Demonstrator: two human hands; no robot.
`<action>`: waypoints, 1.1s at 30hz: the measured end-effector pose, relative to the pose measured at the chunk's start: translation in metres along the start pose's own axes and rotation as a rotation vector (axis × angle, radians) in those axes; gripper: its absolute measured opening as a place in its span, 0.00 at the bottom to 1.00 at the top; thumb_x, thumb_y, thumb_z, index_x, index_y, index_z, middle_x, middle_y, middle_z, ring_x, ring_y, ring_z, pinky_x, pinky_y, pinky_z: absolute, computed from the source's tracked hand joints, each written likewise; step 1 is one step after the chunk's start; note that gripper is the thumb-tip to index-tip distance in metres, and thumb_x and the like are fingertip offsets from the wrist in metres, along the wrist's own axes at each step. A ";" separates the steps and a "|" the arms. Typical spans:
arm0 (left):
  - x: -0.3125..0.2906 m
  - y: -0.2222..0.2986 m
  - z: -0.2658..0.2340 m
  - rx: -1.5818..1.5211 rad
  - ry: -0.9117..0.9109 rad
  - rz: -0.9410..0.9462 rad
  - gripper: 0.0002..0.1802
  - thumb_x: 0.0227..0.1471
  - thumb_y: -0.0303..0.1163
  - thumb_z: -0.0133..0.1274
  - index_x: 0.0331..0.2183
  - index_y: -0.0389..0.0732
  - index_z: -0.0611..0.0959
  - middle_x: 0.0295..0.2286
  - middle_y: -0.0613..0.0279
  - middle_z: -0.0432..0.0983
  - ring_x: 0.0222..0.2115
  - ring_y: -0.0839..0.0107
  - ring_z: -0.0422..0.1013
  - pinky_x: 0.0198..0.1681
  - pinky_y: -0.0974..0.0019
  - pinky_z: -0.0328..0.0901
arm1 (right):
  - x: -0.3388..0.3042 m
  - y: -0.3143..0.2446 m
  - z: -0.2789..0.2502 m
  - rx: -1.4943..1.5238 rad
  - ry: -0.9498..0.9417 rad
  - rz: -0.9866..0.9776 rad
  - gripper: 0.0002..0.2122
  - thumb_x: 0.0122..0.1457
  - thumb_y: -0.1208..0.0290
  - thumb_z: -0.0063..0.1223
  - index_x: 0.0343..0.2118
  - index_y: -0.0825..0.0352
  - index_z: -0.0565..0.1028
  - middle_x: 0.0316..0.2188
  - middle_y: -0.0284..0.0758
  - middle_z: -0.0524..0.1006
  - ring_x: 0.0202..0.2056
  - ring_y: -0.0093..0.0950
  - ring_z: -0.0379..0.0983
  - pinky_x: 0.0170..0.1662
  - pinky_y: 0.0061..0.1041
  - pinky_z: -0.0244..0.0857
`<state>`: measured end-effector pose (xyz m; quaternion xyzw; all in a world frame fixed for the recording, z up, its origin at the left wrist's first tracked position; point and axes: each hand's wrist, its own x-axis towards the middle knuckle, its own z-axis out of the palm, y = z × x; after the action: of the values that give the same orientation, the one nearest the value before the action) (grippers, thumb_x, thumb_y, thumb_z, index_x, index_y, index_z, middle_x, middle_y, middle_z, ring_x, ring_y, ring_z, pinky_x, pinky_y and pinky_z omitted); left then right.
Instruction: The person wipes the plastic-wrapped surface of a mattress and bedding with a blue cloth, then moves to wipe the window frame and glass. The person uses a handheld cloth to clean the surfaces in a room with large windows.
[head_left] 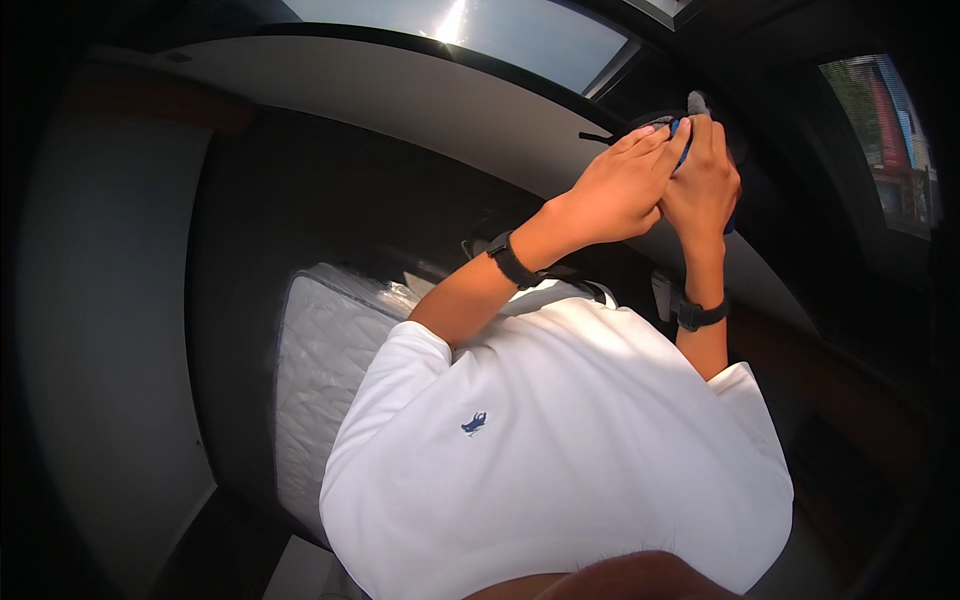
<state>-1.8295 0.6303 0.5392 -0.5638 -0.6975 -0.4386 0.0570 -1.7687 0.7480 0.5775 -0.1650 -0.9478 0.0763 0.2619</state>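
Both my hands are raised together at the upper right, just below a window frame. They hold a dark item with blue parts (683, 152), mostly hidden behind the fingers, so I cannot tell its kind. A rounded grey tip (698, 102) sticks up above the fingers, and a short black strap or stem (597, 137) juts out to the left. My left hand (625, 185) is closed on its near side, fingers pressed together and pointing right. My right hand (703, 185) wraps its right side, close against the left one. Black bands circle both wrists.
A bright window (500, 35) spans the top, with a pale ledge or wall strip (420, 110) below it. Another window (890, 150) is at the right. To my left stands a white quilted mattress (325, 370) in clear plastic, beside a pale wall panel (110, 300).
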 end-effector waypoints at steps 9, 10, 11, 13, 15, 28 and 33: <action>-0.001 -0.015 -0.063 0.051 0.029 -0.405 0.55 0.40 0.22 0.54 0.66 0.32 0.45 0.62 0.33 0.51 0.62 0.40 0.53 0.65 0.55 0.50 | 0.067 -0.056 0.029 0.250 -0.027 -0.181 0.13 0.48 0.66 0.59 0.37 0.60 0.71 0.32 0.32 0.72 0.35 0.35 0.74 0.35 0.34 0.67; 0.000 -0.022 -0.076 0.011 0.039 -0.467 0.55 0.40 0.21 0.54 0.66 0.33 0.44 0.62 0.33 0.50 0.63 0.40 0.52 0.64 0.56 0.51 | 0.076 -0.069 0.034 0.261 -0.016 -0.211 0.14 0.48 0.67 0.59 0.37 0.60 0.71 0.32 0.32 0.72 0.35 0.35 0.74 0.35 0.34 0.66; -0.002 -0.032 -0.099 0.000 0.054 -0.476 0.56 0.40 0.19 0.53 0.67 0.35 0.43 0.63 0.35 0.49 0.63 0.43 0.52 0.62 0.59 0.54 | 0.089 -0.090 0.042 0.265 -0.017 -0.237 0.14 0.47 0.67 0.59 0.37 0.60 0.71 0.31 0.32 0.72 0.35 0.34 0.74 0.34 0.34 0.66; -0.003 -0.047 -0.147 -0.082 0.091 -0.538 0.57 0.41 0.21 0.55 0.67 0.37 0.42 0.63 0.35 0.48 0.64 0.44 0.51 0.61 0.58 0.56 | 0.115 -0.131 0.046 0.278 0.005 -0.308 0.14 0.46 0.69 0.59 0.37 0.61 0.71 0.31 0.32 0.72 0.34 0.34 0.73 0.34 0.33 0.65; 0.002 -0.037 -0.150 -0.102 0.056 -0.584 0.57 0.41 0.23 0.57 0.67 0.36 0.41 0.63 0.34 0.47 0.64 0.40 0.48 0.63 0.54 0.54 | 0.114 -0.130 0.032 0.271 -0.002 -0.309 0.14 0.44 0.70 0.59 0.36 0.61 0.71 0.30 0.32 0.71 0.33 0.33 0.73 0.33 0.33 0.64; 0.065 0.242 -0.005 0.476 -0.279 -0.314 0.58 0.49 0.35 0.62 0.61 0.17 0.39 0.58 0.21 0.50 0.62 0.33 0.50 0.66 0.44 0.44 | -0.029 0.068 -0.177 0.478 0.059 -0.309 0.11 0.51 0.69 0.55 0.37 0.64 0.72 0.29 0.33 0.73 0.32 0.32 0.73 0.35 0.31 0.64; 0.050 0.299 -0.021 0.269 -0.194 -0.315 0.54 0.47 0.31 0.60 0.60 0.14 0.44 0.56 0.19 0.52 0.60 0.27 0.49 0.64 0.41 0.47 | -0.058 0.043 -0.242 0.359 0.006 -0.307 0.08 0.55 0.66 0.54 0.36 0.62 0.72 0.28 0.30 0.72 0.32 0.30 0.73 0.35 0.30 0.64</action>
<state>-1.6063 0.6462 0.7443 -0.4748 -0.8313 -0.2890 -0.0048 -1.5836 0.7818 0.7458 0.0301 -0.9323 0.2023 0.2982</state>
